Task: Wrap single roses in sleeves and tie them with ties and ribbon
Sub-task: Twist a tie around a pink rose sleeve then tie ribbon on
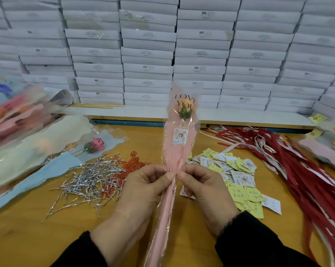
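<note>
Am holding pink sleeve upright over table, rose at far end. Left hand, right hand both pinching gathered neck. Silver ties lying nearer left hand.

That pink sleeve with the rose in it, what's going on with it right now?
A person holds the pink sleeve upright over the wooden table, with an orange rose inside. The left hand and right hand pinch the sleeve together at its gathered neck. No tie or ribbon shows on it yet. Silver ties lie to the left, red ribbons to the right.
</note>
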A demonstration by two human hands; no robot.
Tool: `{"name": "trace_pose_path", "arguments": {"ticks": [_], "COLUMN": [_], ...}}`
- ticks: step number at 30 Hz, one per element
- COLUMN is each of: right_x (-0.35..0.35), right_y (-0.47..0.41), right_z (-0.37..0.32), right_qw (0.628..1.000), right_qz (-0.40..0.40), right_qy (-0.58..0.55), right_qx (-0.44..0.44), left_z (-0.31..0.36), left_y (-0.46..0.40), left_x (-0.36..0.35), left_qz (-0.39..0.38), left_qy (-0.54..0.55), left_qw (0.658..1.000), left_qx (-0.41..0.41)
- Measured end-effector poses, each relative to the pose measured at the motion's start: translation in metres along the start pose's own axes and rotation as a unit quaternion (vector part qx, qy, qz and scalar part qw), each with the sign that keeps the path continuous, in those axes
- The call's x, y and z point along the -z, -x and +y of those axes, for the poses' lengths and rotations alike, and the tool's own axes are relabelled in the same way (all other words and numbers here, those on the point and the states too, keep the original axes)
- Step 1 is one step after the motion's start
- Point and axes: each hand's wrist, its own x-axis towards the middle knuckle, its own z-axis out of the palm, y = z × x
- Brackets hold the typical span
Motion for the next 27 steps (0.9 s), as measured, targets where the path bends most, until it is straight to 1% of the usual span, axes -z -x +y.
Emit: {"name": "trace_pose_path", "arguments": {"ticks": [3,8,10,13,15,17,19,20,24,27], "right_x": [-0.002,0.001,0.004,0.004,0.005,0.006,0.006,0.005,0.004,0.005], "right_y": [0.001,-0.002,-0.003,-0.003,-0.003,-0.005,-0.006,-0.006,-0.007,-0.007], "right_z": [0.001,0.006,0.004,0.0,0.0,0.001,0.002,0.003,0.005,0.006], "right_qw": [0.999,0.993,0.988,0.977,0.973,0.974,0.979,0.982,0.991,0.993], "right_qz": [-0.021,-0.038,-0.074,-0.129,-0.135,-0.123,-0.107,-0.095,-0.06,-0.056], "right_qy": [-0.032,-0.086,-0.108,-0.14,-0.157,-0.163,-0.146,-0.13,-0.086,-0.071], "right_qx": [-0.017,-0.068,-0.079,-0.093,-0.099,-0.102,-0.099,-0.098,-0.088,-0.07], "left_z": [0.003,0.014,0.017,0.019,0.018,0.016,0.013,0.011,0.005,0.006], "left_y": [0.0,0.004,0.005,0.003,0.003,0.003,0.003,0.003,0.005,0.007], "left_x": [0.001,0.002,0.002,0.005,0.005,0.004,0.002,0.002,-0.002,-0.005], "left_qz": [-0.003,-0.052,-0.077,-0.099,-0.106,-0.096,-0.065,-0.051,-0.004,0.01], "left_qy": [0.02,0.055,0.069,0.06,0.065,0.079,0.087,0.079,0.0,-0.026], "left_qw": [1.0,0.994,0.989,0.981,0.977,0.975,0.98,0.985,0.999,1.0], "left_qx": [0.024,0.076,0.108,0.154,0.173,0.182,0.167,0.148,0.042,0.002]}}
